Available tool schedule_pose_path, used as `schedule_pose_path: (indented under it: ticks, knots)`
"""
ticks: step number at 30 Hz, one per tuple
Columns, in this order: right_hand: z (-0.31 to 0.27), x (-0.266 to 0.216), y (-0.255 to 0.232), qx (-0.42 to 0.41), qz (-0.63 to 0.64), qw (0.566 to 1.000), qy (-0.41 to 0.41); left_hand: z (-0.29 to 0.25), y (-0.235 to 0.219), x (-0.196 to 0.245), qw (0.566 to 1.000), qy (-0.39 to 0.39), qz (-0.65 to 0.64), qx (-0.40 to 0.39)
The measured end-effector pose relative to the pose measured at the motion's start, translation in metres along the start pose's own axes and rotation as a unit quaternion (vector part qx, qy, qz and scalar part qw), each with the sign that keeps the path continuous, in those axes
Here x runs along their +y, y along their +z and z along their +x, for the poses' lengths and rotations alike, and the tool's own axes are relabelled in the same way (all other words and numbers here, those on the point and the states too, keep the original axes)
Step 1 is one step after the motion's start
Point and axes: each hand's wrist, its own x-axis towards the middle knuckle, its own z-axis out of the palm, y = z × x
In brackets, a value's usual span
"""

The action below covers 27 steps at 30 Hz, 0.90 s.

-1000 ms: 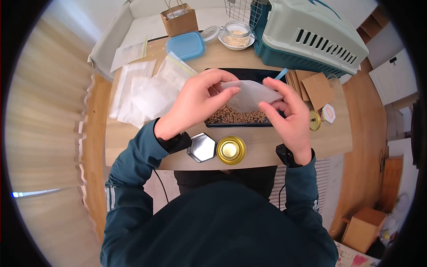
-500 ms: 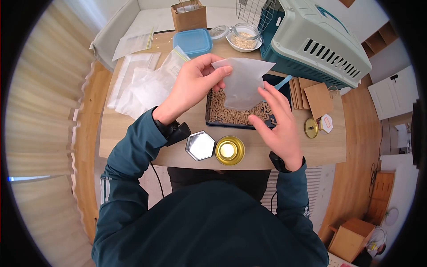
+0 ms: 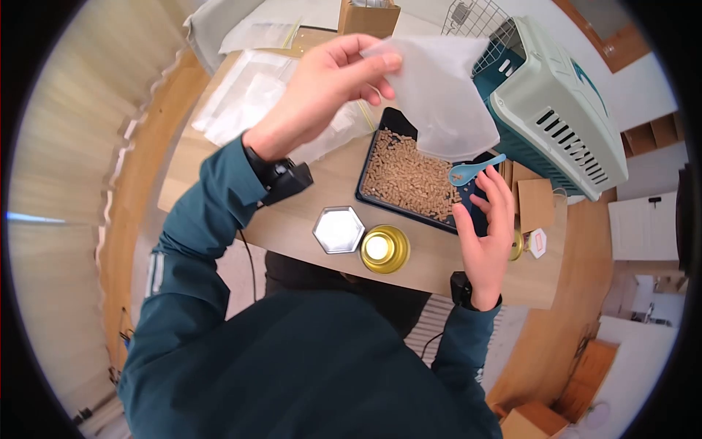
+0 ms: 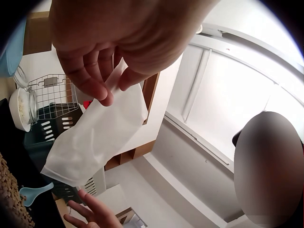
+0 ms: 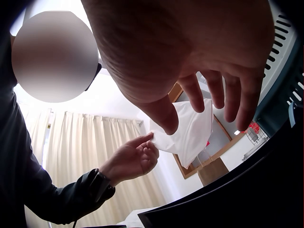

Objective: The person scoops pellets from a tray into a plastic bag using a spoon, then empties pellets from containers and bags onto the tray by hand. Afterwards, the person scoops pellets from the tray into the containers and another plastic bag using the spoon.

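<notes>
My left hand [image 3: 322, 91] pinches one corner of a thin white pouch [image 3: 446, 95] between thumb and fingers, and the pouch hangs above the dark tray [image 3: 420, 215]. Brown pellets [image 3: 406, 175] lie in that tray. A blue spoon [image 3: 475, 170] rests at the tray's right side, with some pellets in its bowl. Beside the spoon handle, my right hand [image 3: 491, 241] has its fingers spread and holds nothing. In the left wrist view the pouch [image 4: 97, 137] dangles from the left fingertips. The right wrist view shows the right fingers apart from the pouch [image 5: 190, 128].
A hexagonal metal tin [image 3: 338, 230] and a round gold tin [image 3: 385, 249] stand at the table's front edge. White bags [image 3: 245, 99] lie at the left. The pet carrier [image 3: 563, 110], brown paper pieces [image 3: 536, 205] and a hexagonal labelled item [image 3: 537, 243] are at the right.
My left hand has raised the pouch up and away from the right hand, and it now hangs fuller in view. The right hand has let go of it and moved lower right, beside the spoon.
</notes>
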Motion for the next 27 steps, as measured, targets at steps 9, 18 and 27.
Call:
schedule_pose_path:
  ticks: [9,18,27]
  knots:
    - [-0.006,0.012,0.0,-0.003,0.017,1.0,0.015,-0.002,-0.026,-0.003,0.987,-0.065,-0.138,0.052]
    - [-0.02,0.031,0.001,0.009,-0.007,1.0,0.007,0.004,-0.095,-0.009,0.976,-0.011,-0.205,-0.073]
    - [-0.026,0.029,-0.003,-0.001,-0.011,1.0,0.0,-0.017,-0.115,0.037,0.97,0.122,-0.037,0.206]
